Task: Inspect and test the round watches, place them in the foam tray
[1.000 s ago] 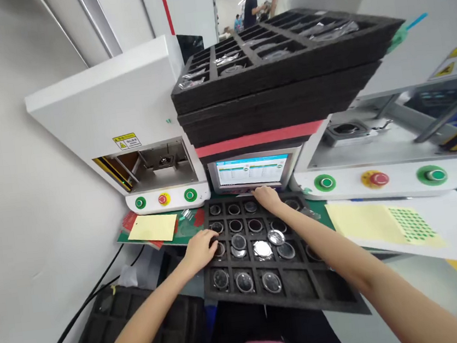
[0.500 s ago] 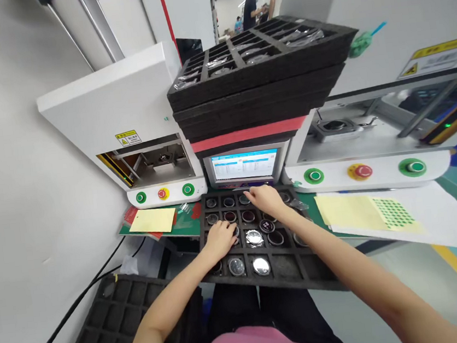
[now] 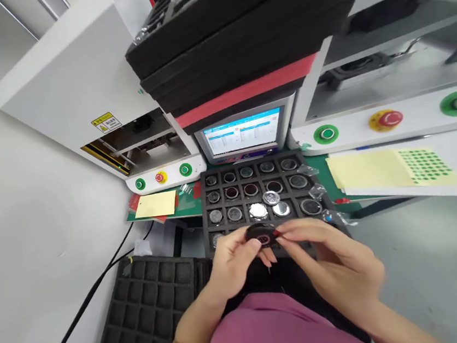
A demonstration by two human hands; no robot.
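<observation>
Above the front edge of the black foam tray (image 3: 221, 206), my left hand (image 3: 233, 262) grips a round black disc (image 3: 264, 238) between thumb and fingers. The disc's dark face carries small light marks. My right hand (image 3: 338, 261) pinches at the disc's right edge, where a small red bit shows at the fingertips. Several round dark and silvery parts sit in the tray's compartments. One silvery round part (image 3: 271, 198) lies across a divider, near a shiny disc (image 3: 258, 210). Both hands hide part of the tray's front.
Behind the tray stands a monitor (image 3: 244, 131), with stacked black foam trays (image 3: 239, 43) above it. White machines with green and red buttons flank it. Another compartmented foam tray (image 3: 145, 307) lies lower left. Yellow sheets (image 3: 364, 173) and clear plastic scraps (image 3: 317, 191) lie at the right.
Both hands have moved from over the tray toward my body and come together. They now hold a round black disc between them. The view has tilted down and closer.
</observation>
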